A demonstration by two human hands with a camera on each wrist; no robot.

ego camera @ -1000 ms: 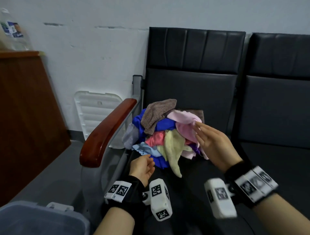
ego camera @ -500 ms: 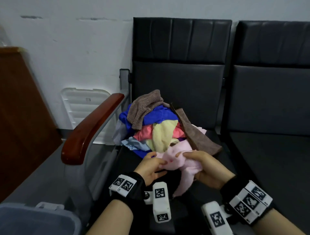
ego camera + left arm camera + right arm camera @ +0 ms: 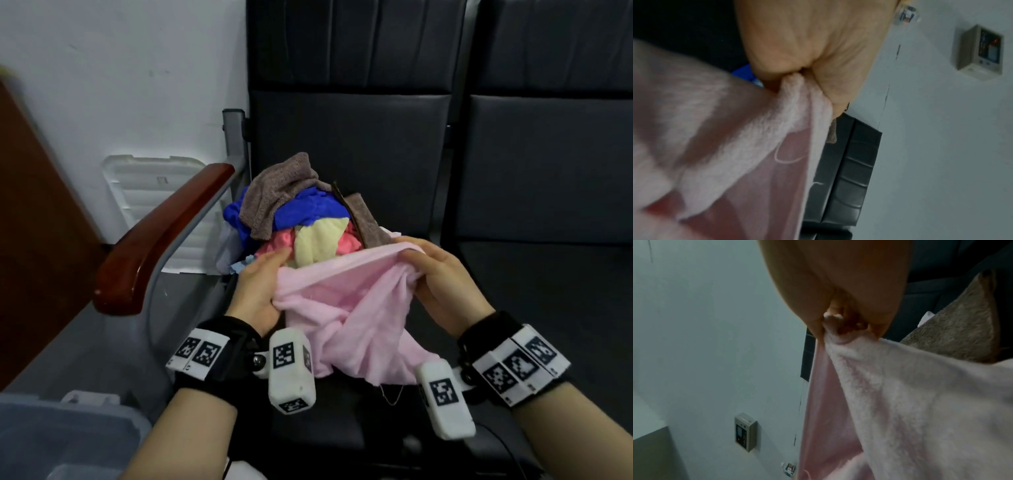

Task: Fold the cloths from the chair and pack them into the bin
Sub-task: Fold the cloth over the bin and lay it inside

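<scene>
A black padded chair seat (image 3: 342,421) with a glossy reddish-brown wooden armrest (image 3: 161,236) on its left carries a loose heap of crumpled cloths (image 3: 301,222) toward its back: a brown terry cloth on top, a bright blue one under it, then pale yellow and coral pink ones. Beside it to the right is a second black padded seat (image 3: 548,291). On the grey floor (image 3: 68,349) stand a translucent grey plastic bin (image 3: 68,438) at lower left and a white ribbed plastic lid (image 3: 150,195) leaning against the wall.

cloth pile (image 3: 301,219) on chair seat (image 3: 534,308) | bin (image 3: 65,442) left-front | lid (image 3: 150,192) behind armrest (image 3: 161,240)
</scene>
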